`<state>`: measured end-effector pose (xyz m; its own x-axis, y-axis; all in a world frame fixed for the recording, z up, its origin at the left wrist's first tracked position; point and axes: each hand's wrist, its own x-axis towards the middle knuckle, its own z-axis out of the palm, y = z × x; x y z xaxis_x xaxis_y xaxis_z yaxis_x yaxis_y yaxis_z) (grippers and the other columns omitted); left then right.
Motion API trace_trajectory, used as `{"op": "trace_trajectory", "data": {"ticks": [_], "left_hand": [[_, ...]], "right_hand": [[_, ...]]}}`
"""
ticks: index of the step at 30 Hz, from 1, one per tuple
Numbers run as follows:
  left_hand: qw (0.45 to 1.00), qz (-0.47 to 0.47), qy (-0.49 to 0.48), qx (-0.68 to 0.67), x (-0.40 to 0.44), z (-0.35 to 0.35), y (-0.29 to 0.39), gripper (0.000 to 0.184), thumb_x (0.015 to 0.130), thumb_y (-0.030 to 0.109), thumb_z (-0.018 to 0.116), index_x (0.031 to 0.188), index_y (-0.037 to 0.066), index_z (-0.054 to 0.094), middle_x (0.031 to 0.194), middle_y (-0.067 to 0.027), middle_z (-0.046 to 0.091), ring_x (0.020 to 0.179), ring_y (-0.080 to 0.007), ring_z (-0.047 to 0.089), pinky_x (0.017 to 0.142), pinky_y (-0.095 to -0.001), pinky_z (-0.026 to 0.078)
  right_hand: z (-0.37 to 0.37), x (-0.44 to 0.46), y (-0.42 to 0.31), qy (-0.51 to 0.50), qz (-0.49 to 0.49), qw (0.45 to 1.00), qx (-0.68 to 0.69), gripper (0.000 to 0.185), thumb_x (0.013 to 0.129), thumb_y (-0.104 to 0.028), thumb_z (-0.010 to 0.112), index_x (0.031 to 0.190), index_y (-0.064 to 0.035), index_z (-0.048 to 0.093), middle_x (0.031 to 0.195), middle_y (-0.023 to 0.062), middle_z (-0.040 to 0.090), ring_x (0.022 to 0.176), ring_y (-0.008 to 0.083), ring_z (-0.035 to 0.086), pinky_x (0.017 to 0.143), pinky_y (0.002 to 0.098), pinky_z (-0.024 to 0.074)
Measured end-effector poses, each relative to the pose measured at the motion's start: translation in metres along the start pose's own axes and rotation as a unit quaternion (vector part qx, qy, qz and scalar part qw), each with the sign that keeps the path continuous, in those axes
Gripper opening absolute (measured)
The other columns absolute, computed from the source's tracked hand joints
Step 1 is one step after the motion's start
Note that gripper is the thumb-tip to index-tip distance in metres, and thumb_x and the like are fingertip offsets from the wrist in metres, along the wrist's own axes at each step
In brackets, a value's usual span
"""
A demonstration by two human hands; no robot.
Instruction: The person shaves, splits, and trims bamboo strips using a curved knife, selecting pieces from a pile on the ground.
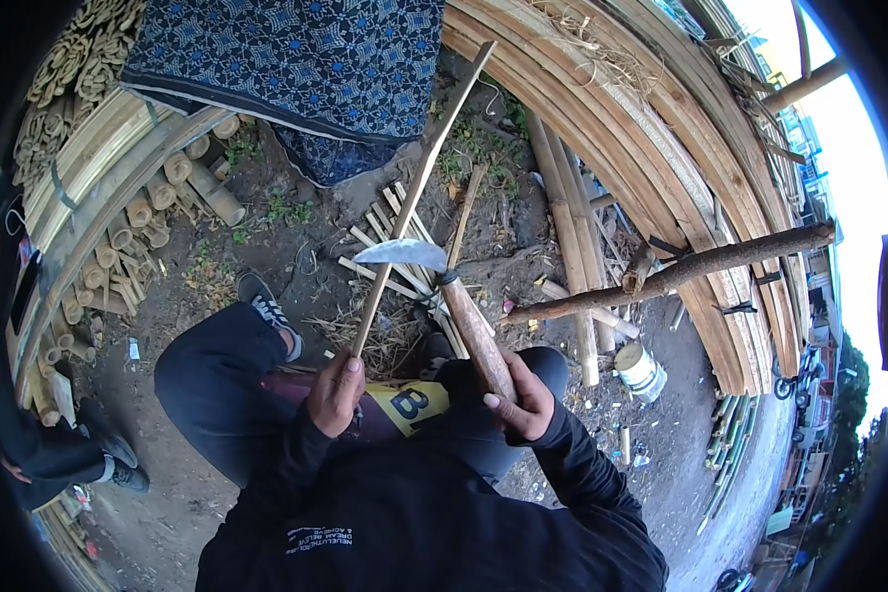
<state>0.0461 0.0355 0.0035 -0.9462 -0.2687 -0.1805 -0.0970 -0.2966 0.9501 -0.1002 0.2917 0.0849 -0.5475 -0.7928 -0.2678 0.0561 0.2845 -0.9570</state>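
My left hand [336, 397] is closed round the lower end of a long bamboo strip [419, 183], which slants up and to the right. My right hand [526, 397] grips the wooden handle of a curved knife [479, 331]. The knife's hooked metal blade points left and crosses the strip above my left hand; whether blade and strip touch cannot be told. Beyond the knife, a bundle of thin split sticks [380, 232] lies on the ground.
Stacked planks [612, 128] curve along the right, with a branch [701, 268] jutting inward. A white bucket [639, 369] stands below it. Cut bamboo poles [118, 232] lie left, near another person's shoes [113, 444]. Patterned blue cloth [296, 74] hangs ahead.
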Motion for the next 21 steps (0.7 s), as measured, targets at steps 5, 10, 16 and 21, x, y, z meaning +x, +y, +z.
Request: {"op": "trace_trajectory", "data": {"ticks": [5, 10, 16, 21], "left_hand": [[0.998, 0.049, 0.011, 0.031, -0.002, 0.001, -0.012, 0.034, 0.103, 0.031, 0.035, 0.082, 0.006, 0.044, 0.058, 0.0012, 0.037, 0.049, -0.0095, 0.036, 0.047, -0.0276, 0.029], [0.962, 0.126, 0.073, 0.232, -0.006, 0.002, -0.015, 0.032, 0.101, 0.029, 0.035, 0.085, 0.003, 0.046, 0.056, -0.0074, 0.041, 0.047, -0.0228, 0.044, 0.048, -0.0354, 0.034], [0.928, 0.182, 0.127, 0.300, -0.006, 0.013, -0.001, 0.032, 0.101, 0.027, 0.036, 0.086, 0.002, 0.050, 0.055, -0.0094, 0.045, 0.048, -0.0277, 0.049, 0.047, -0.0395, 0.035], [0.908, 0.207, 0.160, 0.326, -0.010, 0.013, -0.001, 0.033, 0.101, 0.027, 0.036, 0.085, 0.002, 0.050, 0.055, -0.0094, 0.045, 0.048, -0.0251, 0.049, 0.048, -0.0383, 0.035]], "right_hand": [[-0.008, 0.000, -0.012, -0.089, 0.009, 0.996, -0.028, 0.066, 0.087, -0.004, 0.059, 0.144, -0.0014, 0.024, 0.082, 0.0049, 0.058, 0.061, 0.0093, 0.058, 0.058, 0.0237, 0.0466], [-0.015, 0.011, -0.010, -0.050, -0.108, 0.985, -0.124, 0.072, 0.085, -0.001, 0.060, 0.146, -0.0020, 0.021, 0.083, 0.0067, 0.059, 0.062, 0.0108, 0.058, 0.060, 0.0245, 0.0472], [-0.024, 0.003, -0.031, -0.111, -0.097, 0.971, -0.188, 0.078, 0.087, 0.001, 0.056, 0.149, -0.0036, 0.010, 0.095, 0.0071, 0.056, 0.068, 0.0109, 0.055, 0.064, 0.0229, 0.0457], [-0.008, 0.009, -0.062, 0.059, 0.021, 0.998, 0.011, 0.083, 0.088, -0.001, 0.059, 0.151, -0.0037, 0.004, 0.099, 0.0118, 0.062, 0.071, 0.0169, 0.061, 0.073, 0.0285, 0.0481]]}}
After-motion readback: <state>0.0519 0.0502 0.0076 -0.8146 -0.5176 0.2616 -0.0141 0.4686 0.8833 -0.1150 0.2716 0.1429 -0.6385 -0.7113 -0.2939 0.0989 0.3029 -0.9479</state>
